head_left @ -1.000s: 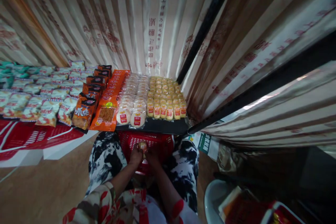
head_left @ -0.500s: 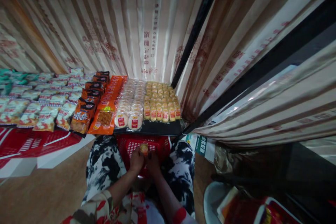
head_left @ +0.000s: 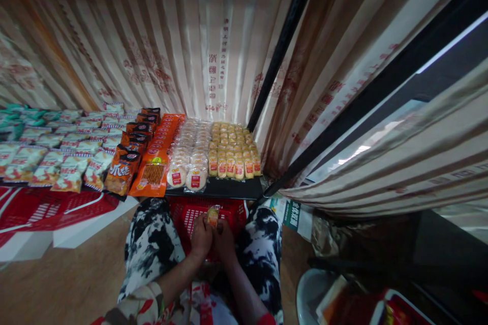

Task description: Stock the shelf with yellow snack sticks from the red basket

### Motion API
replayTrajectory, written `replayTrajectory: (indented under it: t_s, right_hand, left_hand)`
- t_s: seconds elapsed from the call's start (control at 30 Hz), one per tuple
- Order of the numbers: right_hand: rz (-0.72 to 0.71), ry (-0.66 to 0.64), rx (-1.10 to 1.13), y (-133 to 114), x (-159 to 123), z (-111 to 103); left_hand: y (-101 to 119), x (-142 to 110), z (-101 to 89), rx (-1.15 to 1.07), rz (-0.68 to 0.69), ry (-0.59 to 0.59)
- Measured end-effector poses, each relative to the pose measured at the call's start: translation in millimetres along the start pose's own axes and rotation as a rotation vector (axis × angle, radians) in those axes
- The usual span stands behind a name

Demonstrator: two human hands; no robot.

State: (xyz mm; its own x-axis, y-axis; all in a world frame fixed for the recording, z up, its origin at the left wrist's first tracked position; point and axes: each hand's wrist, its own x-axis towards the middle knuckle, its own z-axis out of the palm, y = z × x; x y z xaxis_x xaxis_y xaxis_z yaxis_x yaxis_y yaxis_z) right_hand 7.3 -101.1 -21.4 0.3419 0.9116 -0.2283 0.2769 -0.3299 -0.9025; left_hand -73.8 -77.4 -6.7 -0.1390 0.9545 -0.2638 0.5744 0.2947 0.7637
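Observation:
Between my knees, a small yellow wrapped snack [head_left: 212,216] is pinched in both hands. My left hand [head_left: 202,235] is closed on its left side, and my right hand [head_left: 223,238] closes on its lower right. Under the hands is a red plastic basket [head_left: 238,208], partly hidden by them. On the black shelf [head_left: 229,189] ahead stand rows of similar yellow wrapped snacks [head_left: 234,155]. To their left lie round crackers in clear wrap [head_left: 186,162], then orange packets of sticks [head_left: 154,167].
Orange-black snack bags [head_left: 122,170] and white snack bags [head_left: 70,170] fill the shelf further left. Another red basket [head_left: 87,209] sits below them. A pleated curtain [head_left: 190,35] hangs behind, with a black pole [head_left: 284,45]. A pale basin [head_left: 307,294] stands at lower right.
The wrapped snack and both hands have shifted slightly, with the snack now tilted and a bit further right. The view has tipped a little upward.

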Motion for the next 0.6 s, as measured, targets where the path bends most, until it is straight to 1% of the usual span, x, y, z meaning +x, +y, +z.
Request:
replayTrajectory:
  t_s: [0.07,0.17,0.23,0.33,0.5,0.6]
  right_hand:
    - [0.009,-0.008,0.011,-3,-1,-3]
    - [0.014,0.015,-0.030,-8,-3,-8]
    - [0.002,0.033,-0.054,-11,-5,-13]
    - [-0.043,0.043,-0.021,-17,-11,-18]
    - [-0.076,0.078,0.042,-29,-18,-19]
    - [-0.105,0.100,0.022,-40,-15,-19]
  left_hand:
    - [3,-1,-2.0,-0.023,0.009,-0.006]
    - [6,-4,-4.1,-0.051,0.024,0.003]
    - [7,-7,-4.9,-0.072,0.052,0.012]
    - [10,-12,-6.3,-0.091,0.084,0.040]
    - [19,-17,-13.6,-0.112,0.128,0.085]
    - [27,-16,-20.0,-0.126,0.149,0.093]
